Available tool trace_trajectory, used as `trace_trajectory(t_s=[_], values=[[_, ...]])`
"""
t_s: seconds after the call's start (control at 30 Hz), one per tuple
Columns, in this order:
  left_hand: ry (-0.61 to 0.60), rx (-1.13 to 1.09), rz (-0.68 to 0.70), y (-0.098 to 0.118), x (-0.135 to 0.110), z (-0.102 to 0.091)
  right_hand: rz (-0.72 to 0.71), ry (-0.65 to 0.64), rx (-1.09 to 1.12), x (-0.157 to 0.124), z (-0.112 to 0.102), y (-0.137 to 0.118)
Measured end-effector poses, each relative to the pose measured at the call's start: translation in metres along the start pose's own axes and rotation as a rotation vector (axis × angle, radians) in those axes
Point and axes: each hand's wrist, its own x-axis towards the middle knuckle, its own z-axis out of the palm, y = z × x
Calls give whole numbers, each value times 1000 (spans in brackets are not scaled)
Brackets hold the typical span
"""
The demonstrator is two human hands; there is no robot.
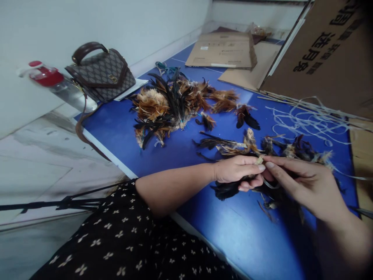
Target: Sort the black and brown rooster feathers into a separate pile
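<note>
One bundle of dark feathers (225, 190) is gripped above the blue table (247, 237) by the curled left hand (240, 169); its pale end (259, 160) is met by the right hand (311, 186), fingertips (271, 166) nearly together, hold unclear.

fingers (253, 169) around feather bundle (225, 190), blue table (241, 229)

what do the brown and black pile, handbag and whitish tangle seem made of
Pile: feathers, glossy black and fluffy brown, by their vanes and downy tufts. Handbag: perhaps coated canvas with smooth leather-like trim, judging by the print. Tangle: probably plastic, given its pale translucent strands.
</note>
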Motion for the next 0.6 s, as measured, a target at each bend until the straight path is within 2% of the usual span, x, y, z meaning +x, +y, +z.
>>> trace_trajectory(t_s=[0.1,0.27,0.5,0.6], values=[[-17,-6,10,1,0,-1,-37,8,-21,-1,-1,1],[29,-17,15,2,-1,-1,-96,-45,-30,0,0,0],[13,-23,-3,2,-2,-1,33,-76,23,-1,-1,-3],[11,-26,6,3,-1,-2,35,-92,43,-1,1,1]])
